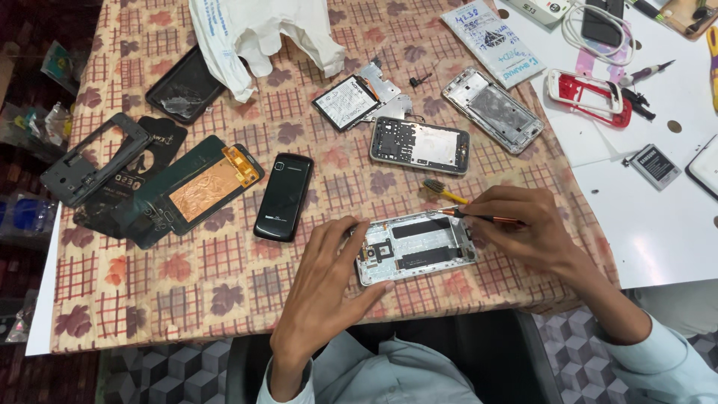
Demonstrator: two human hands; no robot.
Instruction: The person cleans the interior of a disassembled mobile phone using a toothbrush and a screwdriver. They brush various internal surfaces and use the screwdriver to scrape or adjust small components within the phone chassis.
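Observation:
An opened silver phone frame [416, 247] lies near the table's front edge, its inner side up with black strips across it. My left hand [326, 280] rests on its left end, fingers spread and pressing it down. My right hand [516, 228] grips a thin orange-handled tool [479, 218] like a pen, its tip touching the frame's upper right edge. A small yellow-handled brush [443, 191] lies just above the frame, by my right fingers.
Scattered on the checked cloth are a black phone [283, 197], a copper-backed panel [202, 191], a dark frame [93, 159], a second open phone [419, 144], a silver chassis [492, 109], a battery [345, 102] and a white plastic bag [258, 34]. A white board [658, 224] at right holds more parts.

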